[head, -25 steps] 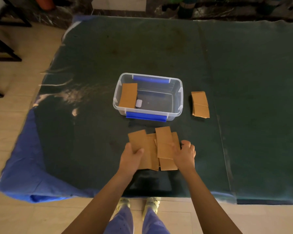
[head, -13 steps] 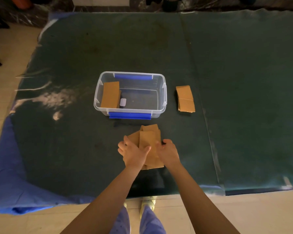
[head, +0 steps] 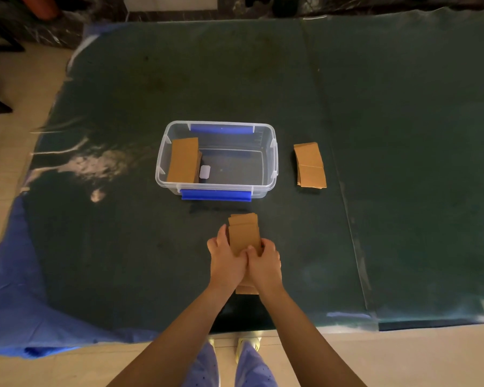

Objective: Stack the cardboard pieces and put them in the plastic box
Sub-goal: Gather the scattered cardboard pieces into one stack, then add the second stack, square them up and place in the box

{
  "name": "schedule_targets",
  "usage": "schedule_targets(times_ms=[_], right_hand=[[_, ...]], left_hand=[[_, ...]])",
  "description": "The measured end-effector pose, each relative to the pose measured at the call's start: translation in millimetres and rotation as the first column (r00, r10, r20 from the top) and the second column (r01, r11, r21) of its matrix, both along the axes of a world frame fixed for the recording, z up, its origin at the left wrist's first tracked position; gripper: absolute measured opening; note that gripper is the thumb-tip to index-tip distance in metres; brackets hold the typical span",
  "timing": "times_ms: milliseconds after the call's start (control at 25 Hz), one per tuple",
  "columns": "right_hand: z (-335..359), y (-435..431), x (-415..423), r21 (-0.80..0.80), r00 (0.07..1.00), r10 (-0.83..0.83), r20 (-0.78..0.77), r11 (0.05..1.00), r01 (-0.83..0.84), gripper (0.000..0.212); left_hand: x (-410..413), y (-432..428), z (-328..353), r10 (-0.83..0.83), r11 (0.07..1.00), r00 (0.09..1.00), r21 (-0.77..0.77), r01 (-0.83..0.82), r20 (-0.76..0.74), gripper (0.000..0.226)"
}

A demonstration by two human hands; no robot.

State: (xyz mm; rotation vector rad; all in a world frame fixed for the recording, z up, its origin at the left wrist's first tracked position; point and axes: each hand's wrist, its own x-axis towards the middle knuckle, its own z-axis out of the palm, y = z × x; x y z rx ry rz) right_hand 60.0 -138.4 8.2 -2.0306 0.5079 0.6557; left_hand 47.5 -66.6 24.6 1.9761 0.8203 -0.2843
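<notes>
Cardboard pieces (head: 243,233) are gripped by fingers of both hands, just before the plastic box (head: 271,163); another stack (head: 309,166) beside.

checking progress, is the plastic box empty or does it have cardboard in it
Not empty: the plastic box holds one cardboard stack at its left end.

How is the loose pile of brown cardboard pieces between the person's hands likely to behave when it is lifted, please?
The brown cardboard pile looks flat and stiff, so it should hardly droop. Its far edges sit uneven, so pieces may slide apart unless the left hand and right hand squeeze both sides. It is probably light, being thin card.
</notes>
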Motion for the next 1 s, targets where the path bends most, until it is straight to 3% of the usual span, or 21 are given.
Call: schedule_targets(times_ms=[200,320,400,640,760,1000], right_hand=[[25,-38,7,-0.016,0.992,-0.061,0.108,0.998,0.063,0.041],[45,-77,35,-0.030,0.969,-0.125,0.213,0.990,0.135,0.042],[48,-101,72,-0.075,0.958,-0.106,0.266,0.989,0.130,0.042],[43,-115,185,-0.097,0.960,0.010,0.281,0.995,0.018,0.034],[28,-110,214,-0.055,0.973,-0.028,0.228,0.998,0.042,0.036],[-2,-105,233,-0.021,0.963,-0.170,0.208,0.984,0.179,0.038]], left_hand=[[7,-41,20,0.096,0.978,0.992,-0.195,-0.078,0.081,0.062],[40,-77,25,0.088,0.934,0.988,-0.356,-0.038,0.125,0.061],[79,-96,31,0.069,0.925,0.988,-0.379,-0.011,0.140,0.061],[201,-107,20,0.080,0.948,0.991,-0.316,-0.042,0.108,0.052],[224,-103,3,0.025,0.968,0.998,-0.250,-0.011,0.053,0.043],[237,-107,-12,-0.029,0.996,0.996,-0.081,0.036,0.079,0.043]])
